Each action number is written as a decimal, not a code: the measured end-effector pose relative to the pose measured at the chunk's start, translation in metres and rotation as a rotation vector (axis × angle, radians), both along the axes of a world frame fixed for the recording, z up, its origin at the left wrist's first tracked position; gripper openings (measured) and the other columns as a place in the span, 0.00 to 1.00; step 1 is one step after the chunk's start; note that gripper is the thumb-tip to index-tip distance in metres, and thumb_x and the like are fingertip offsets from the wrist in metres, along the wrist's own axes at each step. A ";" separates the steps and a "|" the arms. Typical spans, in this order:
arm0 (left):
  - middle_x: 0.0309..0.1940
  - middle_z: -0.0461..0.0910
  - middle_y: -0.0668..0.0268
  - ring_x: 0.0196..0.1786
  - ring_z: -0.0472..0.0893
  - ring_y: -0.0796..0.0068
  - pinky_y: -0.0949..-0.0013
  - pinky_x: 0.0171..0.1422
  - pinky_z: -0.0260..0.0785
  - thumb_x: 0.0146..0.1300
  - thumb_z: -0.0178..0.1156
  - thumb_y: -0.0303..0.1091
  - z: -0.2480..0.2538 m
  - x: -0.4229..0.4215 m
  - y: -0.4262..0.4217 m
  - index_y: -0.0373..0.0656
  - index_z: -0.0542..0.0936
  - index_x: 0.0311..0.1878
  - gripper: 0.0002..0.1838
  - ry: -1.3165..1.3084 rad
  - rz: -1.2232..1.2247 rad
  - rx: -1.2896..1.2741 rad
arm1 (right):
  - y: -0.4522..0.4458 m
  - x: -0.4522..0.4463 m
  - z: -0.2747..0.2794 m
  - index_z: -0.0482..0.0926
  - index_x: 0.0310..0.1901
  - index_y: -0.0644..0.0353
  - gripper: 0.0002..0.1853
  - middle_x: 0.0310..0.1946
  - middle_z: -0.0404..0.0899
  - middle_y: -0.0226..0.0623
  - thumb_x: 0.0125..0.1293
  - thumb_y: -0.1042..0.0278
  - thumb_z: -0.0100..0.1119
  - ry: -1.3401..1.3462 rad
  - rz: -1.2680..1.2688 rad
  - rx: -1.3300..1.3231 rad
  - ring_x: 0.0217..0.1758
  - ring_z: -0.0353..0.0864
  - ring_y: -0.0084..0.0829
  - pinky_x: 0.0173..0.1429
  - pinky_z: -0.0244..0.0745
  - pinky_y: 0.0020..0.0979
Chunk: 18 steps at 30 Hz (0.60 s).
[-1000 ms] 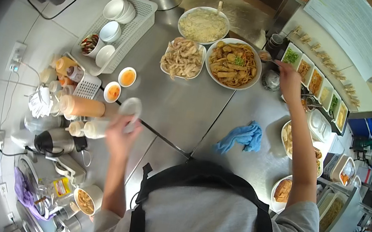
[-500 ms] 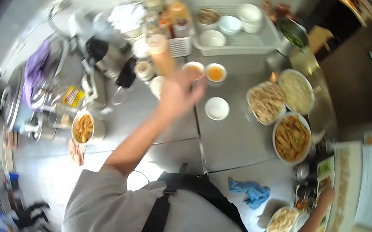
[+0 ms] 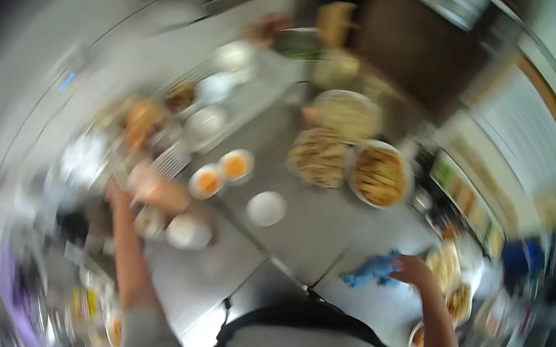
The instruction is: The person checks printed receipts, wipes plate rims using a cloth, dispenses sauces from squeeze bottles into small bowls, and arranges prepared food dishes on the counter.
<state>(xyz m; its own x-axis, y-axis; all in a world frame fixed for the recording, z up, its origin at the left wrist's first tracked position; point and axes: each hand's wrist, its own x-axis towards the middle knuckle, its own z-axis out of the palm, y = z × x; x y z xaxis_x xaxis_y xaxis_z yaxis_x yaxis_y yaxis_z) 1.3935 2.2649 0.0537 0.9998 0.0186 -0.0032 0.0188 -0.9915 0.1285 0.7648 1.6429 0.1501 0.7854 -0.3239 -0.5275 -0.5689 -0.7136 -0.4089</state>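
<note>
At the far left lies a purple cloth (image 3: 15,291), and above it a blurred white bundle (image 3: 84,159). Just beside the bundle is the left hand (image 3: 117,194), the arm stretched out among the bottles. It is nearest to the orange bottle (image 3: 164,193), but blur hides the fingers, so I cannot tell whether they grip anything or are loose. A white container (image 3: 189,232) stands just below that bottle.

Farther back, a rack (image 3: 255,111) holds white bowls (image 3: 205,122). Before it, two cups (image 3: 207,182) sit side by side with orange filling in them, so those look done. The white bowl (image 3: 266,208) to their right shows no filling that I can make out, so it seems left unfilled.

Next come three loaded dishes grouped together: pale shreds (image 3: 348,115) at the back, light strips (image 3: 319,157) in front, and browned food (image 3: 379,176) to the right. They appear fully portioned.

Nearer the body, the blue cloth (image 3: 371,268) lies bunched on the counter, not folded or put away. The right hand (image 3: 414,271) is at its right edge, fingers curled and seemingly touching it; whether they grasp it I cannot tell. Beyond are more filled plates (image 3: 444,266) and the toppings tray (image 3: 469,198).
</note>
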 end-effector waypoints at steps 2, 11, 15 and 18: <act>0.54 0.75 0.55 0.54 0.77 0.56 0.57 0.56 0.70 0.56 0.60 0.53 -0.021 0.028 0.018 0.42 0.71 0.59 0.32 -0.241 -0.361 0.230 | 0.052 -0.009 -0.026 0.75 0.48 0.53 0.26 0.41 0.77 0.46 0.48 0.51 0.67 -0.010 -0.047 -0.256 0.46 0.78 0.46 0.48 0.75 0.44; 0.64 0.66 0.49 0.64 0.68 0.45 0.42 0.65 0.59 0.34 0.69 0.66 0.074 -0.027 -0.039 0.50 0.55 0.71 0.61 0.142 -0.036 0.086 | 0.083 0.010 -0.026 0.78 0.37 0.58 0.17 0.33 0.81 0.43 0.45 0.61 0.66 -0.082 -0.451 -0.355 0.38 0.81 0.46 0.43 0.76 0.43; 0.57 0.74 0.49 0.59 0.73 0.48 0.51 0.62 0.65 0.24 0.73 0.69 0.053 -0.021 -0.014 0.38 0.69 0.62 0.61 -0.032 -0.189 -0.056 | 0.083 0.008 -0.031 0.79 0.36 0.60 0.16 0.30 0.81 0.45 0.44 0.63 0.65 -0.184 -0.486 -0.365 0.36 0.82 0.45 0.42 0.77 0.41; 0.49 0.78 0.52 0.54 0.76 0.49 0.54 0.59 0.68 0.26 0.78 0.58 0.049 -0.028 -0.009 0.38 0.69 0.58 0.54 -0.107 -0.130 -0.329 | 0.077 0.002 -0.038 0.79 0.35 0.59 0.16 0.29 0.81 0.46 0.42 0.63 0.62 -0.272 -0.519 -0.323 0.35 0.82 0.45 0.42 0.77 0.40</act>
